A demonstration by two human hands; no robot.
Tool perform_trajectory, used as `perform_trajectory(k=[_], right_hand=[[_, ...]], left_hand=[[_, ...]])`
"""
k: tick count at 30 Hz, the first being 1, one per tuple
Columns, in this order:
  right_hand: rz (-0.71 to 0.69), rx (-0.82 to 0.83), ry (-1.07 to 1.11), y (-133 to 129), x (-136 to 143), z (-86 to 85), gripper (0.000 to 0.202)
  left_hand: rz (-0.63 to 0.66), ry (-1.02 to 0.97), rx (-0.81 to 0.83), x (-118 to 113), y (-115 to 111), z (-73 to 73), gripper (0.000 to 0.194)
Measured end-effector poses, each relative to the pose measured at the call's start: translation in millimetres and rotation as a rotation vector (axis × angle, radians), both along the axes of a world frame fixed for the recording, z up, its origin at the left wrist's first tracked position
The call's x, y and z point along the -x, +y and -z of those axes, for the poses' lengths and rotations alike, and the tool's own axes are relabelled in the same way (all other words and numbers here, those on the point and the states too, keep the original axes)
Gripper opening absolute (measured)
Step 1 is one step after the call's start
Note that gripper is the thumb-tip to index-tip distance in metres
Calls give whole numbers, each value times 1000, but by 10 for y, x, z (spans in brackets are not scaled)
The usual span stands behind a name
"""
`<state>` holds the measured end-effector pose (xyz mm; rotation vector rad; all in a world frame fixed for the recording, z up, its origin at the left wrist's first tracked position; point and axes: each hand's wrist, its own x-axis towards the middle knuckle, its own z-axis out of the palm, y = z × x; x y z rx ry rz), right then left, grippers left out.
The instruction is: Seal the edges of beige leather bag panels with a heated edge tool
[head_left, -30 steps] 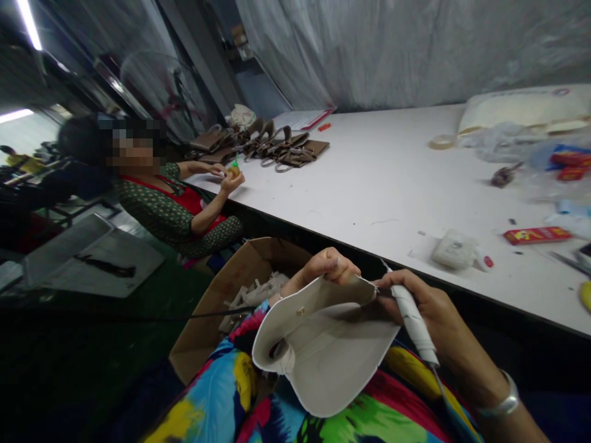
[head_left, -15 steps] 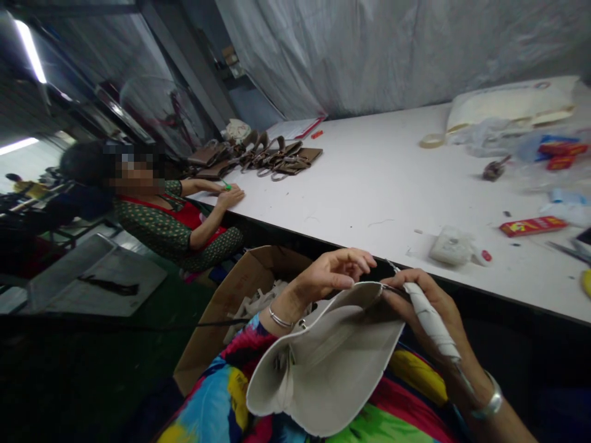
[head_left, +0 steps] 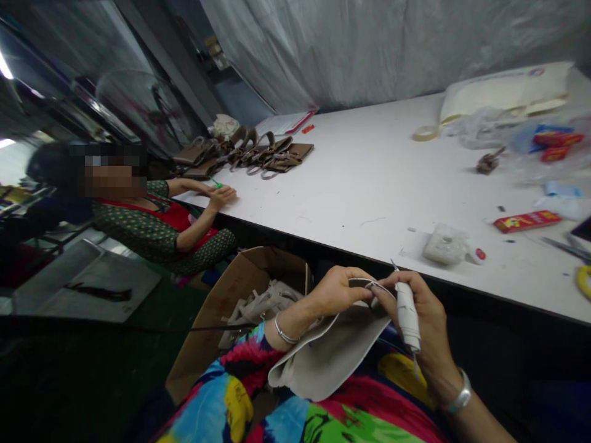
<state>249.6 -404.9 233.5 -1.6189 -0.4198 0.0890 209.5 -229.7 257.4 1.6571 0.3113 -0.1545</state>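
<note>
An off-white bag (head_left: 330, 363) rests tilted over my lap, its open mouth facing up. My left hand (head_left: 339, 292) is closed on the bag's rim, thumb and fingers pinching the edge. At the same corner, the thumb and fingertips of my right hand (head_left: 422, 307) grip the rim too. Lying against that hand is a tool with a thin metal tip and a handle wrapped in white tape (head_left: 407, 317); its point sticks up past the fingers. The fingers cover the spot where the edges meet.
A white table (head_left: 351, 184) runs ahead, bearing brown bags (head_left: 277, 154), a tape roll (head_left: 425, 133), a red box (head_left: 526, 221), a plastic-wrapped block (head_left: 446, 244) and scissors (head_left: 566, 247). A cardboard box (head_left: 203, 332) holds off-white pieces. A co-worker (head_left: 152, 227) sits at left.
My left hand has come down from open above the rim to pinch it beside my right hand. The bag's mouth has folded narrower, and the taped tool stands more upright.
</note>
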Motion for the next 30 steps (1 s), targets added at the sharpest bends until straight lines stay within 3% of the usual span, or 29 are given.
perform_trajectory(k=[6, 10, 13, 16, 18, 20, 23, 27, 30], right_hand=[[43, -39, 62, -39, -108, 108, 32], [184, -56, 42, -232, -208, 222, 26], [249, -89, 57, -433, -316, 300, 34], [353, -11, 69, -615, -460, 353, 41], [432, 23, 81, -705, -582, 382, 40], [481, 27, 72, -764, -723, 411, 40], [513, 97, -4, -800, -936, 452, 43], [605, 184, -132, -791, -1137, 495, 46], [557, 192, -187, -789, -1202, 530, 46]], left_hand=[[-125, -10, 67, -98, -69, 193, 25], [-234, -1, -4, -158, -35, 304, 21], [-288, 25, 169, -260, 167, 297, 31], [-297, 104, 391, -413, 541, 178, 41], [-289, 146, 435, -517, 765, 87, 42], [-261, 181, 451, -608, 836, 50, 39], [-174, 253, 434, -693, 556, 177, 36], [-57, 362, 331, -702, -123, 558, 34], [-26, 388, 231, -685, -386, 730, 30]])
